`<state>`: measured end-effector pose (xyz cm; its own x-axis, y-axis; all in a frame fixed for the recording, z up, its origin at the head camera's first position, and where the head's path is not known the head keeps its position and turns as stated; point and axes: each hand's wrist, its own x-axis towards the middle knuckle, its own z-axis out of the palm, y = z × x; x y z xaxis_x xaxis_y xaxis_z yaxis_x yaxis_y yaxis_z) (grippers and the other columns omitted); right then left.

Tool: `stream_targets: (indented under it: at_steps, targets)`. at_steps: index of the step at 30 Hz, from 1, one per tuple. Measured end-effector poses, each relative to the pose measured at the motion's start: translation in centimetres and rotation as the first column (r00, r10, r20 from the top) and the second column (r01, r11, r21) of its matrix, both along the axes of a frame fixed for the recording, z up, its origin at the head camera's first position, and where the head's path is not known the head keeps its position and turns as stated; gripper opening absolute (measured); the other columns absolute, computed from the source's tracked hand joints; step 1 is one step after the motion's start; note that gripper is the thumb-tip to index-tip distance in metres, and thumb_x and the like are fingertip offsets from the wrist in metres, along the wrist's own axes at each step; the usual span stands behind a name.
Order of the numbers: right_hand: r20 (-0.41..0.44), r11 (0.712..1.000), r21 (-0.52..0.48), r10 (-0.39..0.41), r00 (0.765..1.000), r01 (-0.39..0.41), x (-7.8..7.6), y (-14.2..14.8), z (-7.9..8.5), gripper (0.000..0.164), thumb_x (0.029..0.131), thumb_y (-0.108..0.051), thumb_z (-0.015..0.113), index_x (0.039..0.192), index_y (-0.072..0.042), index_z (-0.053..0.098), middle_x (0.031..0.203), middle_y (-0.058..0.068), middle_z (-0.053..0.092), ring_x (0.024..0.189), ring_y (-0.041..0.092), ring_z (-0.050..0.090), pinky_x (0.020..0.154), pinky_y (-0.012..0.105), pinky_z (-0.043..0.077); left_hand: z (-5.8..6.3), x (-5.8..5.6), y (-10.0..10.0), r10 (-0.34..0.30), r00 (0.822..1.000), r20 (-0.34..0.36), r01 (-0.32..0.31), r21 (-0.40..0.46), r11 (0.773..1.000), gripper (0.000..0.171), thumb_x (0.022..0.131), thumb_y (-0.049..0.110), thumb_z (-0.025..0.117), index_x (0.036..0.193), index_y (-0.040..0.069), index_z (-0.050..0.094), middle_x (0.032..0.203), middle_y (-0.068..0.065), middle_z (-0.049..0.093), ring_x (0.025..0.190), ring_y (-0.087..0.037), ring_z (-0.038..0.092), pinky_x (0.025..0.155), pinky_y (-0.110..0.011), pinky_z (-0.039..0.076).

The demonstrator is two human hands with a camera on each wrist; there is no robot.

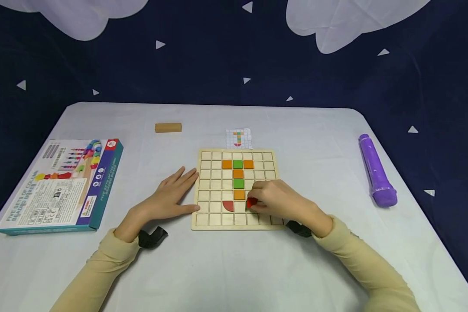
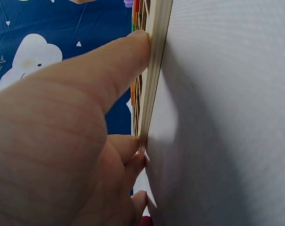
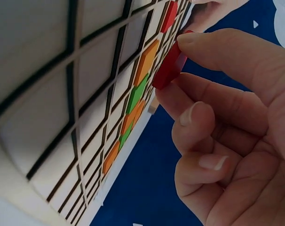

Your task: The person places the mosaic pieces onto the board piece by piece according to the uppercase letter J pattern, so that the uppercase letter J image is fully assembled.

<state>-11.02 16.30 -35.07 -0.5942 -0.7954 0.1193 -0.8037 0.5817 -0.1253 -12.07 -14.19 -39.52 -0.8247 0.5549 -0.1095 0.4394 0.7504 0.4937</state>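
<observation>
A wooden grid board point(image 1: 195, 216) lies on the white table. Orange point(image 1: 227, 164) and green square tiles point(image 1: 238, 164) form a T shape in its cells, and a red quarter-circle tile point(image 1: 228, 206) sits lower left of the stem. My right hand point(image 1: 274, 200) pinches another red tile point(image 3: 170, 63) between thumb and fingers, tilted over the cells right of the stem's foot. The other fingers curl in the right wrist view. With fingers spread, my left hand point(image 1: 161, 199) rests beside the board, its thumb point(image 2: 128, 54) and fingertips touching the left edge.
Behind the board lies a small printed pattern card point(image 1: 238, 138), with a wooden block point(image 1: 168, 128) farther back to the left. A flat toy box point(image 1: 58, 186) occupies the left side, and a purple cylinder point(image 1: 376, 171) lies at the right.
</observation>
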Motion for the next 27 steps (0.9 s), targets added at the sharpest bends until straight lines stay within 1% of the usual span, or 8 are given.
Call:
stream_targets:
  at_steps: [6,11,18,23,27]
  targets:
    - [0.018,1.0,0.025,0.009,1.0,-0.01,0.1,-0.9,-0.1,0.007,0.078,-0.015,0.074,0.076,-0.013,0.068,0.07,-0.004,0.061,0.061,0.003,0.05,0.057,0.017,0.043,0.0,0.0,-0.1,-0.007,1.0,0.001,0.007,0.003,1.0,0.088,0.085,0.045,0.063,0.15,0.006,0.018,0.159,-0.012,0.015,0.147,-0.039,0.003,0.111,-0.064,0.014]
    - [0.033,0.998,0.061,0.009,0.999,-0.011,0.1,-1.5,-0.1,0.006,0.079,-0.015,0.073,0.078,-0.012,0.068,0.072,-0.004,0.061,0.061,0.003,0.051,0.056,0.016,0.044,0.0,0.1,-0.1,-0.011,1.0,-0.002,0.012,0.006,1.0,0.087,0.085,0.045,0.062,0.15,0.007,0.018,0.159,-0.012,0.015,0.147,-0.039,0.003,0.11,-0.064,0.014]
    - [-0.005,0.994,0.099,0.045,0.999,-0.044,0.1,-2.1,-0.4,0.008,0.078,-0.015,0.074,0.078,-0.011,0.067,0.071,-0.004,0.059,0.059,0.005,0.05,0.055,0.017,0.043,0.0,0.0,-0.1,-0.007,1.0,-0.001,0.007,0.009,1.0,0.088,0.085,0.046,0.063,0.15,0.007,0.019,0.159,-0.012,0.015,0.147,-0.038,0.003,0.11,-0.064,0.014]
    - [-0.028,0.994,0.082,0.079,0.997,-0.076,0.1,-2.3,-0.6,0.004,0.079,-0.012,0.073,0.079,-0.011,0.069,0.073,-0.003,0.062,0.06,0.005,0.054,0.056,0.017,0.045,0.0,0.0,-0.1,-0.005,1.0,0.006,0.005,0.01,1.0,0.088,0.085,0.046,0.063,0.15,0.007,0.019,0.159,-0.012,0.015,0.147,-0.039,0.003,0.11,-0.064,0.013]
    - [-0.047,0.993,0.063,0.104,0.993,-0.101,-0.1,-2.4,-0.9,0.004,0.08,-0.014,0.073,0.081,-0.011,0.071,0.073,-0.003,0.062,0.061,0.004,0.057,0.057,0.016,0.046,0.0,0.0,-0.1,-0.005,1.0,0.004,0.005,0.007,1.0,0.088,0.085,0.046,0.062,0.15,0.007,0.018,0.159,-0.012,0.016,0.147,-0.039,0.004,0.111,-0.063,0.013]
